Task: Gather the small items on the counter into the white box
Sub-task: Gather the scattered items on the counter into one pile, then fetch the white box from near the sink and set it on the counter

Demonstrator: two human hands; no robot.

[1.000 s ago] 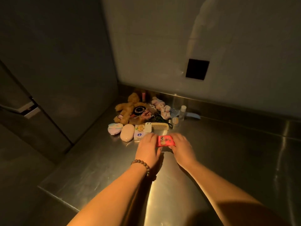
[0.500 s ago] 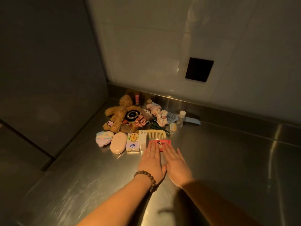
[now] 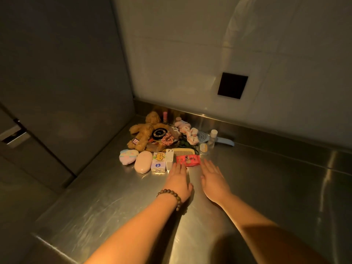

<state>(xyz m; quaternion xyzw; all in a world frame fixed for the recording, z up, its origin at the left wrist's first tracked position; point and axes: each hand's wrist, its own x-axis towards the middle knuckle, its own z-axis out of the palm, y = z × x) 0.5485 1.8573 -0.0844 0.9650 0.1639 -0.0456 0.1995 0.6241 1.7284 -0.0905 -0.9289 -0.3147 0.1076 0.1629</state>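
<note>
Both hands lie flat and open on the steel counter [image 3: 266,187], palms down, fingers spread forward, holding nothing. The left hand [image 3: 178,181], with a beaded bracelet [image 3: 170,197] at its wrist, has its fingertips at the near edge of a red packet [image 3: 188,160]; whether they touch it cannot be told. The right hand [image 3: 214,181] rests just to the right, its fingertips close to the packet's right corner but apart from it.

The red packet sits at the front of a cluster of small items in the counter's far left corner. Directly behind it lies a wooden comb [image 3: 183,151]. To the left of the packet stand a small white box-like item [image 3: 169,159], a tissue pack [image 3: 158,161] with a yellow cartoon print, a pink oval case [image 3: 143,161] and a pastel plush pouch [image 3: 128,156]. Further back, a brown teddy bear [image 3: 143,132] sprawls with a black round compact [image 3: 159,133] and a checked scrunchie [image 3: 167,140] on it. To the right are a pink fluffy scrunchie [image 3: 187,132], a blue hairbrush [image 3: 219,141], a small clear bottle [image 3: 212,139] with a white cap, and a small round jar [image 3: 203,148]. A pink tube [image 3: 165,116] stands against the steel backsplash.
</note>
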